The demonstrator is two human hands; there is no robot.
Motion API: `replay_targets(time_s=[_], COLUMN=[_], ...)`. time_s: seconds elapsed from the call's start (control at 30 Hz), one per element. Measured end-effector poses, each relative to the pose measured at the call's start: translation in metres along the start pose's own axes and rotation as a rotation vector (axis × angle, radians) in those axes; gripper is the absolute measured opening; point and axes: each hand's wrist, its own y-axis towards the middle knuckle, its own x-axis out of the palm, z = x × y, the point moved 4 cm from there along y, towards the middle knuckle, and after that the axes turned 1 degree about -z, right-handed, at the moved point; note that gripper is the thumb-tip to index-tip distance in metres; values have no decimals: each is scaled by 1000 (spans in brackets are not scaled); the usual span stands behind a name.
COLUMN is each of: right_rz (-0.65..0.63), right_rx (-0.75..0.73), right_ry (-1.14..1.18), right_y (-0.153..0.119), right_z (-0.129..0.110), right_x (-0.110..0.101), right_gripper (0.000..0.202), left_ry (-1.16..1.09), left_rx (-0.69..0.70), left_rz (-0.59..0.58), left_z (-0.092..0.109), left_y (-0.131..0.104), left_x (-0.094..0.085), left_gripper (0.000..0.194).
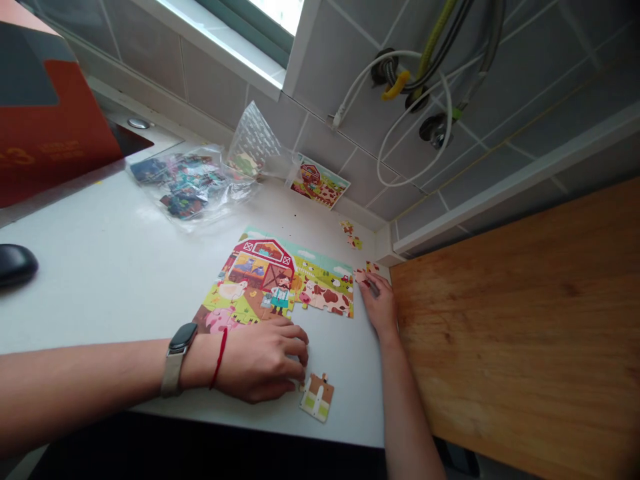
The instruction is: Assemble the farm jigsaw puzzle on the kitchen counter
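Observation:
A partly joined farm puzzle [280, 277], with a red barn, a farmer, a cow and a pig, lies on the white table [100, 280]. My left hand [265, 360], with a watch on its wrist, rests over the puzzle's lower edge; its fingers are curled, and anything under them is hidden. Just right of those fingertips lies a brown, white and green puzzle piece [317, 398]. My right hand [379, 300] is at the table's right edge, its fingers closed on a small red and white puzzle piece [361, 275]. More loose pieces [354, 243] lie beyond it.
Clear plastic bags of puzzle pieces [193, 183] lie at the back left. A picture card [319, 182] leans against the tiled wall. At the far left are a red box [55, 133] and a black mouse [16, 265]. A wooden board [515, 320] borders the right side.

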Motion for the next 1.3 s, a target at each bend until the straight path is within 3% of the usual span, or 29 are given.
replay_targets(time_s=[0.17,0.37,0.57,0.87,1.0,1.13,1.3], right_rz=[16,169,188,226,233,246,210], right_rx=[10,124,164,197,199,173,127], right_ry=[22,36,6,119,133,95,83], right_y=[-2,0,2,3,3,2,2], right_z=[-3,8,12,15,14,14,10], right_x=[-3,-15,-23,-25,-27,-27,-23], right_gripper=[36,34,31,29,30,28,27], left_ry=[-25,114,134,224,134,82,40], left_rx=[61,100,26,46,-10,-40,-49], left_rz=[-102,-300,-364,-314,-191,-80,-50], left_z=[9,23,21,14,8,4,3], left_y=[1,-1,-9,1,6,8,10], left_x=[1,4,20,13,7,6,4], left_gripper=[31,56,88,48,19,16,15])
